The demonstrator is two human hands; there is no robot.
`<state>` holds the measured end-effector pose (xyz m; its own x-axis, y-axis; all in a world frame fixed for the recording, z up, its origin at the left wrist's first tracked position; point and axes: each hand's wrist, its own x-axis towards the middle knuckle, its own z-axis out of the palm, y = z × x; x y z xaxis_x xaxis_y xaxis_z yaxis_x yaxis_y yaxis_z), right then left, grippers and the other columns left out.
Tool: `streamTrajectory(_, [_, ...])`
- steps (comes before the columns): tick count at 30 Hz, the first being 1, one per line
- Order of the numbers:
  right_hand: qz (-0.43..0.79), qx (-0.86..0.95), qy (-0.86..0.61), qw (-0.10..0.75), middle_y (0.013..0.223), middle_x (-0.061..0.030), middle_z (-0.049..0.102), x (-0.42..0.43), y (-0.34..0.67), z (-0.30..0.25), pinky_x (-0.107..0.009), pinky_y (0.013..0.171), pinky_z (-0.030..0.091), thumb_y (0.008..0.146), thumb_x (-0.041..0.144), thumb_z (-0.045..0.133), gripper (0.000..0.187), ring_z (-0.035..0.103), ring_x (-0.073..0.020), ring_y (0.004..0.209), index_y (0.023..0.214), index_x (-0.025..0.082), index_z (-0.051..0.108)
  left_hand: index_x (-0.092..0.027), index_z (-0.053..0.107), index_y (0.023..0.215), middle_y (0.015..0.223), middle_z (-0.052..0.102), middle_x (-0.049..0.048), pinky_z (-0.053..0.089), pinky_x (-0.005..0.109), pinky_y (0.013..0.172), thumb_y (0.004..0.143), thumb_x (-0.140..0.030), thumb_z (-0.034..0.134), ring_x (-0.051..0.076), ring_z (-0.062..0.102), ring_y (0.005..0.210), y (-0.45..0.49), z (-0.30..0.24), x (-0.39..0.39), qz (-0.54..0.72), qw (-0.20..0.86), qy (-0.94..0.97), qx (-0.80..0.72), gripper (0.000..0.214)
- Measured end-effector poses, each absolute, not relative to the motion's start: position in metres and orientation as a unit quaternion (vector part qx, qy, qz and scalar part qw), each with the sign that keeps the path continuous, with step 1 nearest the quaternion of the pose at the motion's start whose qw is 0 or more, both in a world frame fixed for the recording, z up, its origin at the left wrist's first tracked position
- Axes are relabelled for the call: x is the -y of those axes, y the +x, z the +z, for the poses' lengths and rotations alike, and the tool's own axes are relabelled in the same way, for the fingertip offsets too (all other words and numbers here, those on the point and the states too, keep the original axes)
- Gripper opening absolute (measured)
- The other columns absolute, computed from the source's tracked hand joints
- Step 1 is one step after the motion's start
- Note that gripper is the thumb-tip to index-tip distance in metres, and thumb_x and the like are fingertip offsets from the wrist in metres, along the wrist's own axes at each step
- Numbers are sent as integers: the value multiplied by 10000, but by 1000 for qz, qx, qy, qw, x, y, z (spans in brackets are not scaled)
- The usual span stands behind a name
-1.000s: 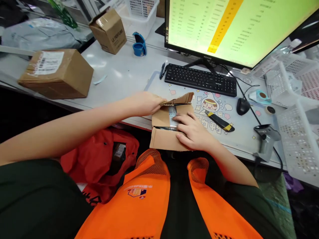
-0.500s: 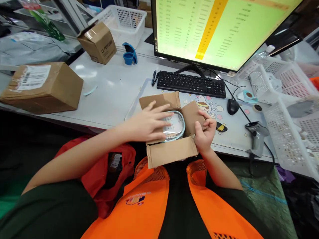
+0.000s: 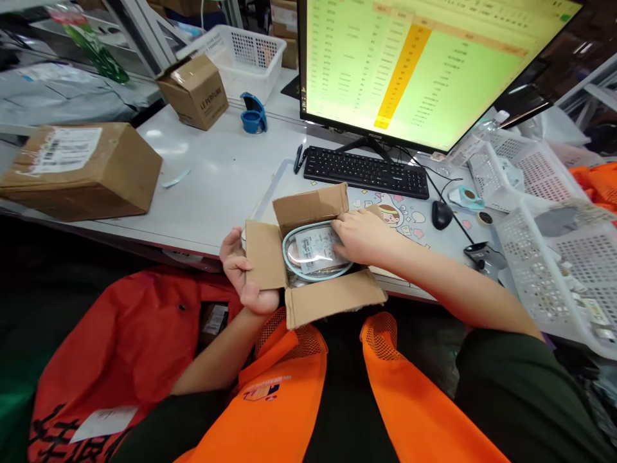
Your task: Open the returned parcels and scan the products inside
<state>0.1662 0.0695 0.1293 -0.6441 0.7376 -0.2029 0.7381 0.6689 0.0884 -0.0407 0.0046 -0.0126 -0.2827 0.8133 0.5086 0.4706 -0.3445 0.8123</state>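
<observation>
An opened cardboard box (image 3: pixel 332 301) rests at the table's front edge, its flaps folded outward. Inside lies a clear oval pouch (image 3: pixel 315 251) with pale blue piping and a printed white label under the plastic. My left hand (image 3: pixel 248 276) is closed around the box's left flap, thumb below and fingers at its outer edge. From the right, my right hand (image 3: pixel 361 236) reaches into the box, its fingers curled over the right end of the pouch. The tips of those fingers are partly hidden, and the right flap is mostly covered by this hand.
Behind the box are a keyboard (image 3: pixel 364 172), a mouse (image 3: pixel 441 215) and a monitor (image 3: pixel 409 71). A taped carton (image 3: pixel 91 170) and a smaller carton (image 3: pixel 195 93) stand left. White baskets (image 3: pixel 544 257) and a scanner (image 3: pixel 486 256) are right. A red bag (image 3: pixel 110 334) hangs below.
My left hand has moved off the pouch to the left flap. My right hand has let go of the right flap and moved in onto the pouch's right end.
</observation>
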Motion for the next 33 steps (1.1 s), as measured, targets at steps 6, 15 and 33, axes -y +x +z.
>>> streamTrajectory(6, [5, -876, 477, 72, 1222, -284, 700, -90, 142, 101, -565, 1015, 513, 996, 621, 623, 620, 665, -433, 1159, 1231, 54, 710, -273, 392, 1091, 1577, 533, 142, 535, 503, 1139, 892, -377, 466, 309, 572, 1463, -33, -39, 28, 708, 276, 381, -527, 236])
streamTrajectory(15, [-113, -855, 464, -203, 932, -77, 616, -104, 183, 80, -444, 904, 505, 932, 488, 664, 302, 583, -277, 974, 815, 232, 555, -219, 687, 1153, 1215, 718, 116, 577, 402, 1035, 907, -488, 676, 282, 700, 1169, -28, -34, 45, 667, 234, 398, -585, 365])
streamTrajectory(33, [-160, -803, 477, -318, 958, -87, 689, -57, 203, 87, -400, 865, 556, 1037, 417, 538, 254, 662, -244, 923, 935, 216, 657, -185, 730, 937, 960, 764, 95, 607, 356, 830, 748, -517, 733, 245, 726, 903, -44, -14, -6, 648, 287, 404, -578, 382])
